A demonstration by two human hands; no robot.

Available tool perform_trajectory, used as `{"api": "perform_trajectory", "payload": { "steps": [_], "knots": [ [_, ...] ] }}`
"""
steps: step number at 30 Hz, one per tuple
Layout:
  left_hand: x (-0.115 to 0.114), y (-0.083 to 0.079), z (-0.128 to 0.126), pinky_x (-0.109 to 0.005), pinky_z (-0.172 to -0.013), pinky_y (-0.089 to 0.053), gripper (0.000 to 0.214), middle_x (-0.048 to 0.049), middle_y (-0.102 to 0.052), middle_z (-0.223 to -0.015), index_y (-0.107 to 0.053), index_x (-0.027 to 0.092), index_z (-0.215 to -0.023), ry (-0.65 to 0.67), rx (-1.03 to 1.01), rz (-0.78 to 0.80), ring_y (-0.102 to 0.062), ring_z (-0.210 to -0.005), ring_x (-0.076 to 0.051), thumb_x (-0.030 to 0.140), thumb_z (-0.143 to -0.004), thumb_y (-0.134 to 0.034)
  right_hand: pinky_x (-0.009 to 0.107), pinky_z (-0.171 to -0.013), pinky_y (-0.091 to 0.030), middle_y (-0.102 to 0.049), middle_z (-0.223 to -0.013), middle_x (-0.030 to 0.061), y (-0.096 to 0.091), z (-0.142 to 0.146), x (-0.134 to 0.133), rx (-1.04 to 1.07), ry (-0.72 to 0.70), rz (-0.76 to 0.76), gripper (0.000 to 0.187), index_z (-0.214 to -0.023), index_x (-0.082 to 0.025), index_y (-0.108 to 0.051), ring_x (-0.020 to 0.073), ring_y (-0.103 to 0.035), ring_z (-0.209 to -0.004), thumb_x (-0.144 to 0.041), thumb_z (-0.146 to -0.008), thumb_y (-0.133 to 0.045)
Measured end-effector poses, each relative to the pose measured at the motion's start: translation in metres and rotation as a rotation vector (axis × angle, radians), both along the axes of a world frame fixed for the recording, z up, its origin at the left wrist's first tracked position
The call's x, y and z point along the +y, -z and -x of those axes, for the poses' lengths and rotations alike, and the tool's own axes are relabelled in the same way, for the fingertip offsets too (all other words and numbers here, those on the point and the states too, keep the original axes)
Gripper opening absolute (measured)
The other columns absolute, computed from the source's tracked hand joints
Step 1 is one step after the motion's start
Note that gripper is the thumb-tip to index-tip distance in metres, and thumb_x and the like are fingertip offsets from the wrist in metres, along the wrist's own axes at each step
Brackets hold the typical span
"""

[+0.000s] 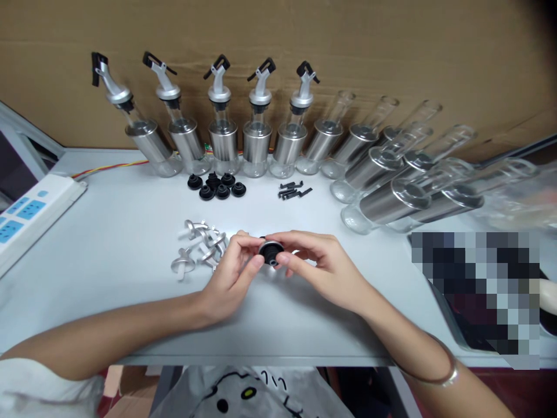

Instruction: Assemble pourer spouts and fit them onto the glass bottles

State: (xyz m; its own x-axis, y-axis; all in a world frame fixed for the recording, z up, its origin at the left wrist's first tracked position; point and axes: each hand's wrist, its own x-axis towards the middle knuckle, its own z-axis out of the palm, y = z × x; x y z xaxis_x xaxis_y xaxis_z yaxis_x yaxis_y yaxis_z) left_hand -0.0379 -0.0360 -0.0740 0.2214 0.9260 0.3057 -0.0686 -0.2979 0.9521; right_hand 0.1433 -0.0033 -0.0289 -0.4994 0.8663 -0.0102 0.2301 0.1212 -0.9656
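Between my two hands is a pourer spout [271,253], its black ribbed stopper turned toward me and a silver rim showing around it. My left hand [237,264] pinches its left side with thumb and fingers. From the right, my right hand [319,261] grips the same piece, thumb against the stopper. Most of the spout behind the rim is hidden by my fingers. Just left of my left hand lie several silver spout bodies [183,262] in a loose pile. Beyond them sit several black rubber stoppers [222,191], and right of those, small black levers [292,193].
Several steel-sleeved glass bottles with fitted pourers [223,139] line the back by the cardboard [278,35]. Open-necked bottles [394,200] crowd the right. A white power strip [39,215] lies at left; a pixelated object [474,290] is at right.
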Motion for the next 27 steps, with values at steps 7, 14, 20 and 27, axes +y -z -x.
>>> {"api": "perform_trajectory", "payload": {
  "steps": [7, 14, 20, 27],
  "knots": [
    [-0.0002, 0.0001, 0.0006, -0.029, -0.080, -0.049, 0.017, -0.0028, -0.048, -0.102, -0.046, 0.025, -0.113, 0.058, -0.007, 0.081, -0.056, -0.094, -0.015, 0.031, -0.097, -0.047, 0.025, -0.061, -0.056, -0.070, -0.074, 0.0027, 0.0007, -0.0001, 0.0000, 0.073, 0.029, 0.007, 0.021, -0.100, -0.015, -0.069, 0.0124, -0.065, -0.059, -0.028, -0.085, -0.063],
    [-0.0021, 0.0010, 0.0007, -0.028, -0.084, -0.046, 0.019, -0.0025, -0.048, -0.108, -0.046, 0.029, -0.116, 0.069, -0.033, 0.105, -0.053, -0.102, -0.015, 0.027, -0.097, -0.050, 0.026, -0.067, -0.058, -0.076, -0.090, 0.0063, -0.0014, -0.0012, 0.0008, 0.024, 0.007, -0.068, 0.024, -0.104, -0.016, -0.070, 0.0153, -0.069, -0.071, -0.025, -0.082, -0.065],
    [-0.0019, 0.0006, 0.0007, -0.030, -0.087, -0.046, 0.021, -0.0035, -0.048, -0.107, -0.044, 0.026, -0.115, 0.056, -0.037, 0.106, -0.054, -0.103, -0.017, 0.027, -0.095, -0.051, 0.026, -0.074, -0.059, -0.073, -0.096, 0.0090, 0.0028, -0.0001, -0.0009, 0.016, -0.019, -0.199, 0.031, -0.109, -0.011, -0.066, 0.0147, -0.069, -0.080, -0.016, -0.078, -0.065],
    [-0.0025, -0.0004, 0.0015, -0.029, -0.086, -0.046, 0.020, -0.0024, -0.048, -0.106, -0.044, 0.027, -0.113, 0.071, -0.053, 0.111, -0.054, -0.098, -0.015, 0.026, -0.095, -0.052, 0.025, -0.075, -0.058, -0.072, -0.093, 0.0039, 0.0023, 0.0000, -0.0022, -0.006, -0.031, -0.271, 0.028, -0.107, -0.017, -0.065, 0.0131, -0.068, -0.080, -0.014, -0.079, -0.064]
  ]
}}
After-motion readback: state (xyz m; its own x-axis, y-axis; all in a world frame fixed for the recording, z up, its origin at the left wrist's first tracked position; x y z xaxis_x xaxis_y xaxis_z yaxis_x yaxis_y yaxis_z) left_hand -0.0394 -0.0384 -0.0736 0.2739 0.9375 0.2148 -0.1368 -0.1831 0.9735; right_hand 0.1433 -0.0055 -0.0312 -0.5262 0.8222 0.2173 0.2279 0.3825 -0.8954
